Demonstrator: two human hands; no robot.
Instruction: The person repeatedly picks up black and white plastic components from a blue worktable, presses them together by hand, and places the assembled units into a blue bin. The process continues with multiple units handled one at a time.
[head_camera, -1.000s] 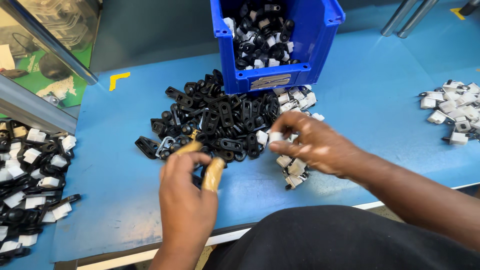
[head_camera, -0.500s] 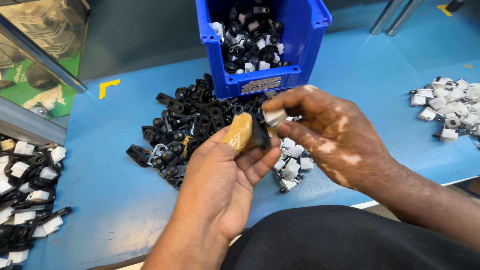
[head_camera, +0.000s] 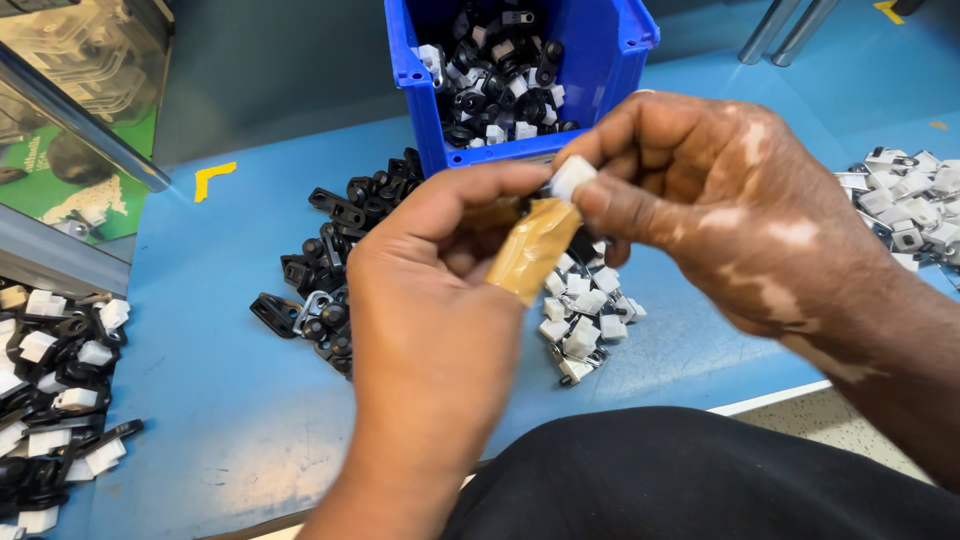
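Pinching a small white clip piece (head_camera: 573, 177) in my right hand (head_camera: 720, 205), I held it against my left hand (head_camera: 440, 270), whose fingers were closed together, one wrapped in tan tape (head_camera: 530, 252). Finished pieces lay at the tabletop's (head_camera: 220, 400) edges; loose black clamps (head_camera: 335, 255) and white pieces (head_camera: 585, 315) remained, so plenty seemed left. The blue bin (head_camera: 615, 45) held more mixed parts
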